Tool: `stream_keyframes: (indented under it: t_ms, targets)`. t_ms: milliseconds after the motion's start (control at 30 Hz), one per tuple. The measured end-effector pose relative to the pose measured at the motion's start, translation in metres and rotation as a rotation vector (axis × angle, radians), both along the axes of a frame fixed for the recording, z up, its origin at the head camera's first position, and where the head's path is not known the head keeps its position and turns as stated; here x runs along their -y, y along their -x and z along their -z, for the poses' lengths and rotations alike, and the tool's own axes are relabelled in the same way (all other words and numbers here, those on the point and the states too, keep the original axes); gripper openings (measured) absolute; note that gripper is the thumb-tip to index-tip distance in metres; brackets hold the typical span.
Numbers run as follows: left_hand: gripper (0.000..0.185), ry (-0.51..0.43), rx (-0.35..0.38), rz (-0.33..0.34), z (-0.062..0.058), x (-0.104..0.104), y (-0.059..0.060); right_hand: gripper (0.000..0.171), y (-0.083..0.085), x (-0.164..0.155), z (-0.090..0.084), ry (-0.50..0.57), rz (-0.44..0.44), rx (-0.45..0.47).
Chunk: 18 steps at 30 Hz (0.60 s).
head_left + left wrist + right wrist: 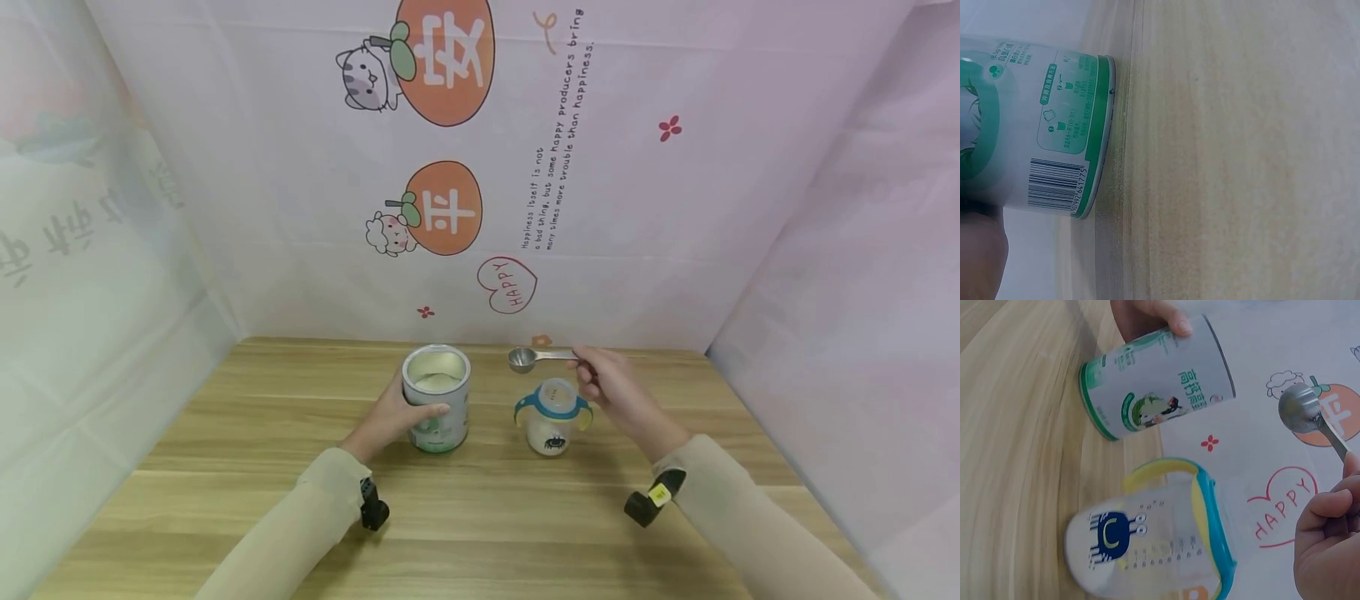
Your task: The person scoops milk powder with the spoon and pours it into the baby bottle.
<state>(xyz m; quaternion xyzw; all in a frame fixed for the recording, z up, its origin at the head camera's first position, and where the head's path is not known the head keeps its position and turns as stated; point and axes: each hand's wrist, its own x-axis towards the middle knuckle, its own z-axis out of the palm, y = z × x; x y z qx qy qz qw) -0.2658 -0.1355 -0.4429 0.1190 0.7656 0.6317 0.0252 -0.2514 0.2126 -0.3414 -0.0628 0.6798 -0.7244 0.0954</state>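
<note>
My left hand [399,414] grips a white and green milk powder can [441,429] that stands upright on the table, its thumb across the front. The can has no lid on, and pale powder [437,382] shows inside. In my right hand [611,385], a metal measuring spoon [1300,407] is pinched by its handle, the bowl pointing left. Bare metal shows in the bowl in the head view. Below the spoon and to the right of the can stands a clear baby bottle [546,435] with a blue collar and yellow-lined handles. Its mouth is uncovered.
The wood-grain table [480,533] runs back to a printed white cloth [300,208] hung as a wall. More cloth hangs along the left and right sides. A dark wrist camera [372,505] is strapped to the left sleeve, another wrist camera [645,504] to the right.
</note>
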Motion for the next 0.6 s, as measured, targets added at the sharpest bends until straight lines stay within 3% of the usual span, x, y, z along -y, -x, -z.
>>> stream_keyframes:
  t_ms: [600]
  targets:
    - [0.100,0.005,0.012,-0.011,0.001,0.000,0.003,0.032,0.012,0.056,-0.007,-0.020,-0.068,-0.024]
